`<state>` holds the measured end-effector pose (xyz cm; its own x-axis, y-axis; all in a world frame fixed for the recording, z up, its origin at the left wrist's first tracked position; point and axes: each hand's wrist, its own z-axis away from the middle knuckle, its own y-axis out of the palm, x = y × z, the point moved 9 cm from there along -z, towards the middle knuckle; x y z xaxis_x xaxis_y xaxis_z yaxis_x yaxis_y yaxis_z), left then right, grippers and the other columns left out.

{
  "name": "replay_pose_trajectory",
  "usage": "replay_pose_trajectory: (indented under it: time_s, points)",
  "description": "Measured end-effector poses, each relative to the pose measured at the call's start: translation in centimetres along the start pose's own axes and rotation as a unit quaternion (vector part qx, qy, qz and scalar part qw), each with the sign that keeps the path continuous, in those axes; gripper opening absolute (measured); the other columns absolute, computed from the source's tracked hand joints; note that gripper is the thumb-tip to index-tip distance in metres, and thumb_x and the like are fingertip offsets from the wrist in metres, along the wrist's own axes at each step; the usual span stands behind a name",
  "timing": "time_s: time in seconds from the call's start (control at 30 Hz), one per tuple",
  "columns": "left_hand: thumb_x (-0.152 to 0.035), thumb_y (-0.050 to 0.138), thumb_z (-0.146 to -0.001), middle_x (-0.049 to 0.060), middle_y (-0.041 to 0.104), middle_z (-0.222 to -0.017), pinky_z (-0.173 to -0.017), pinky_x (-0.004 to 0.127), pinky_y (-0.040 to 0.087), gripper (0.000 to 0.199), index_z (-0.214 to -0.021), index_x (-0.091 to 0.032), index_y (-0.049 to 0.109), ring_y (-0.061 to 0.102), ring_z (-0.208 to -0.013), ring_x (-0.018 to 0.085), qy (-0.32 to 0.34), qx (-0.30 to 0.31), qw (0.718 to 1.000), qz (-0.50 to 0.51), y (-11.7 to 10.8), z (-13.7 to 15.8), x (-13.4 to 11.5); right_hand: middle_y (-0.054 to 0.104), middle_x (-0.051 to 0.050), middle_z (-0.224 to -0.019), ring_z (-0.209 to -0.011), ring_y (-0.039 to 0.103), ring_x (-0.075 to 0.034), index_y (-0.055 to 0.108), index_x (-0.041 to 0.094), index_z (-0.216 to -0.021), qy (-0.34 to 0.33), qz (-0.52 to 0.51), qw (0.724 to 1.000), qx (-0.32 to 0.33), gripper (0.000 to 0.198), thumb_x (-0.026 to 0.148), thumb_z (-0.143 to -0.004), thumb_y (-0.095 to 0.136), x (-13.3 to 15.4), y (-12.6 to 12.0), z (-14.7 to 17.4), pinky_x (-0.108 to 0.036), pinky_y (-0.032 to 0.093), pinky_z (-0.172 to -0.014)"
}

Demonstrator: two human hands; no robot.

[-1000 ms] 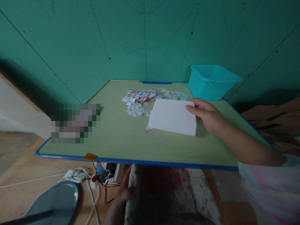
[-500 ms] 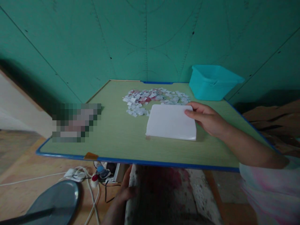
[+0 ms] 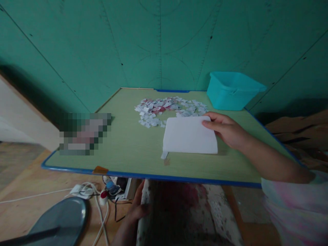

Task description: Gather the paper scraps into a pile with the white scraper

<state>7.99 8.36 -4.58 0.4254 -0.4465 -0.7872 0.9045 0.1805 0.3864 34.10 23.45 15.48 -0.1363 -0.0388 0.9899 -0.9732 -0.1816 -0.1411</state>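
Observation:
My right hand [image 3: 225,128] grips the right end of a white rectangular board [image 3: 189,135], thumb on top and fingers beneath. The board is tilted low over the pale green tabletop [image 3: 128,143]. A small white paper scrap [image 3: 164,155] shows at its lower left corner. Just behind the board lies a loose heap of white and pinkish paper scraps [image 3: 156,107], partly covered by it. Below the table's front edge, my left hand [image 3: 135,208] is closed on the left edge of a speckled white bag-like thing [image 3: 142,222], with a dark, pink-stained middle; some fingers are hidden.
A turquoise plastic bin [image 3: 230,92] stands at the table's back right. A pixelated flat object [image 3: 87,135] lies on the left. Orange tape [image 3: 100,170] marks the front edge. White cables [image 3: 98,205] and a dark round base [image 3: 61,222] are on the floor; a green wall [image 3: 159,41] rises behind.
The board has shifted slightly toward me and to the right. A paper scrap now shows at its lower left corner. My left hand has stayed in place.

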Motion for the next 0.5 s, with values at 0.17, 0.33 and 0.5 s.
replay_pose_trajectory:
  time_s: [0.17, 0.33, 0.5]
  points:
    - [-0.002, 0.075, -0.049, -0.01, 0.059, -0.042, -0.044, 0.022, 0.045, 0.11, -0.141, -0.023, 0.02, 0.053, -0.036, 0.013, -0.004, -0.008, 1.0, -0.02, -0.7, -0.2, 0.4, 0.056, 0.003, -0.064, -0.058, 0.05, -0.011, 0.057, 0.02, -0.072, -0.042, 0.04, 0.996, -0.061, 0.013, 0.031, -0.071, 0.063, 0.3, -1.4, -0.4, -0.024, 0.037, -0.053]
    - [0.0, 0.072, -0.047, -0.01, 0.059, -0.043, -0.046, 0.022, 0.046, 0.1, -0.136, -0.027, 0.035, 0.053, -0.036, 0.012, 0.006, -0.001, 1.0, -0.018, -0.6, -0.3, 0.5, 0.057, 0.002, -0.067, -0.058, 0.051, -0.012, 0.057, 0.02, -0.076, -0.041, 0.032, 0.997, -0.06, 0.018, 0.037, -0.071, 0.063, 0.2, -1.7, -0.5, -0.024, 0.037, -0.053]
    - [-0.002, 0.07, -0.05, -0.009, 0.061, -0.045, -0.048, 0.024, 0.048, 0.101, -0.138, -0.027, 0.029, 0.056, -0.039, 0.015, 0.002, 0.009, 0.999, -0.031, -0.5, -0.4, 0.2, 0.062, 0.001, -0.07, -0.062, 0.055, -0.012, 0.059, 0.018, -0.076, 0.042, 0.035, 0.995, 0.083, 0.02, 0.034, -0.068, 0.067, -1.1, 1.5, 0.0, -0.024, 0.041, -0.057]
